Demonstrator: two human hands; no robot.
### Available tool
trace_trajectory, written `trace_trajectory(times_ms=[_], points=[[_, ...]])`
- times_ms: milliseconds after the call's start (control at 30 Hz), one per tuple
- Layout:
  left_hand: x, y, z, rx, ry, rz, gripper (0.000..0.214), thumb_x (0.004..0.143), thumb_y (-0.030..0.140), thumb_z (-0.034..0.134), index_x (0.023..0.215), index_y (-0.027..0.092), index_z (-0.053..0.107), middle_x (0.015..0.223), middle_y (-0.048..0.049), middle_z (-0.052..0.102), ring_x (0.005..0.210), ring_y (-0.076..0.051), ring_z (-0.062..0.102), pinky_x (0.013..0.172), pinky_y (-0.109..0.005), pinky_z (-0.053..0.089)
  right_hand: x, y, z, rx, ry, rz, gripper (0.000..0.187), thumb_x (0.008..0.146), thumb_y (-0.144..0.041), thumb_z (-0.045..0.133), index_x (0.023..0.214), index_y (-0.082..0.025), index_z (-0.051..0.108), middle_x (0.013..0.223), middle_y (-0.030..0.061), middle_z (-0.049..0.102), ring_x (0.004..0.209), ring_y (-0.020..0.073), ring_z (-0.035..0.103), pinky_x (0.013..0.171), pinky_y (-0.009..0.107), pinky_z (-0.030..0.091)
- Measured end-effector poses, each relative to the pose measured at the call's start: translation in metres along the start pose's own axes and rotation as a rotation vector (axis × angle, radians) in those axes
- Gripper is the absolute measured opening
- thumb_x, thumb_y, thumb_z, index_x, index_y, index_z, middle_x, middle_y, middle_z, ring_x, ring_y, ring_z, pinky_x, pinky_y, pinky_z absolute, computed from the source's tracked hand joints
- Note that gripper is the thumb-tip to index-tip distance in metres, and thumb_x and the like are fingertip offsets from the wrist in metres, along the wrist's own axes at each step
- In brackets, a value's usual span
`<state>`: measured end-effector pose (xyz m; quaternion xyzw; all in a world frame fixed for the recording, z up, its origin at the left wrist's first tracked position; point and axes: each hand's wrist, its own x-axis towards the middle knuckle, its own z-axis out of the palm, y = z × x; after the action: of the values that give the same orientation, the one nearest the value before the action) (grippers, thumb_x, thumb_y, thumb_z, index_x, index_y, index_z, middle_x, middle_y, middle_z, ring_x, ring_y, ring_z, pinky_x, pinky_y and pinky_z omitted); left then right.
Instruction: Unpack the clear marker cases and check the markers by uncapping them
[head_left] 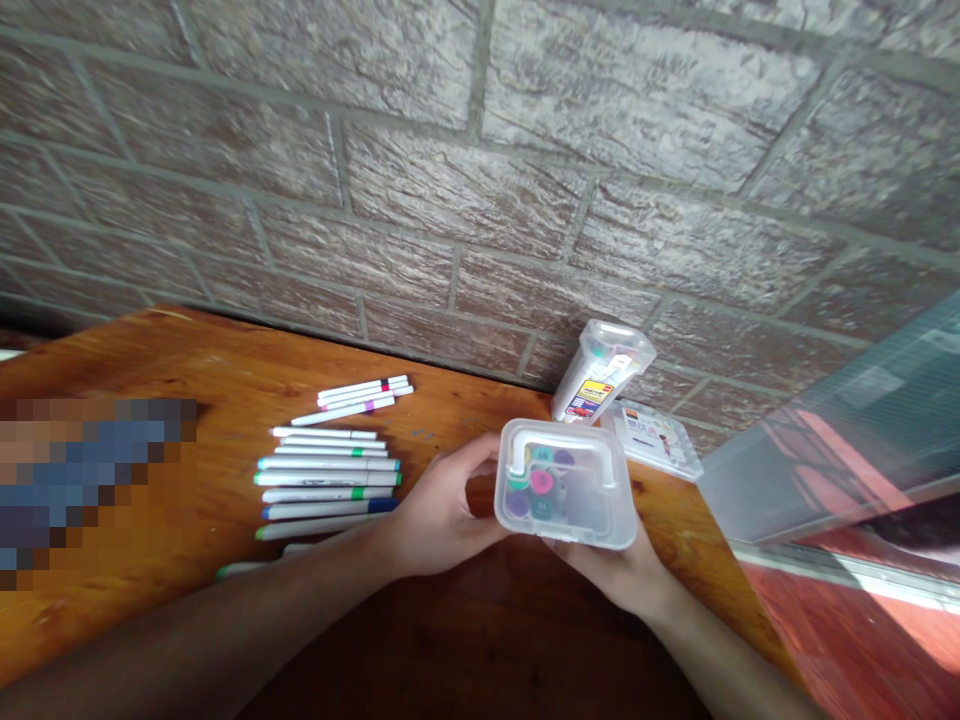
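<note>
Between my hands is a clear plastic marker case (pixel 570 515) with a lid and a moulded white handle. Through the lid several coloured marker ends show, in teal, purple, pink and green. My left hand (pixel 442 510) curls against the case's left side, thumb and fingers bent round it. From below and to the right, my right hand (pixel 619 570) grips the case; most of its fingers are hidden behind it. Left of my left hand, several white markers (pixel 326 480) with coloured ends lie in a row on the wooden table, partly covered by my forearm.
A second clear case (pixel 600 375) with a yellow and blue label stands by the brick wall (pixel 420 250). Beside it lies a flat clear package (pixel 652 440). Several slimmer markers (pixel 364 392) lie farther back. A translucent panel (pixel 840 440) rises on the right. A blurred-out patch covers the left.
</note>
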<state>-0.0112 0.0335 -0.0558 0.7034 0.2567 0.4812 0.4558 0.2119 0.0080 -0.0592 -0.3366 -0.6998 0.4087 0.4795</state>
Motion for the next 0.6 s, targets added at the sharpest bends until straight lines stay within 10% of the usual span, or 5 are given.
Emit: trace_trajectory(times_ms=[600], points=[[-0.0021,-0.0029,0.0009,0.007,0.012,-0.026,0.042,0.077,0.016,0.089,0.114,0.018,0.071,0.123,-0.01,0.078,0.1,-0.025,0.076,0.097,-0.037,0.061,0.0009,0.0,-0.0034,0.012,-0.082,0.057,0.05,0.087,-0.046,0.085,0.129,-0.024,0.069,0.122,0.0128,0.077,0.112,0.0337,0.076,0.097,0.048,0.064]])
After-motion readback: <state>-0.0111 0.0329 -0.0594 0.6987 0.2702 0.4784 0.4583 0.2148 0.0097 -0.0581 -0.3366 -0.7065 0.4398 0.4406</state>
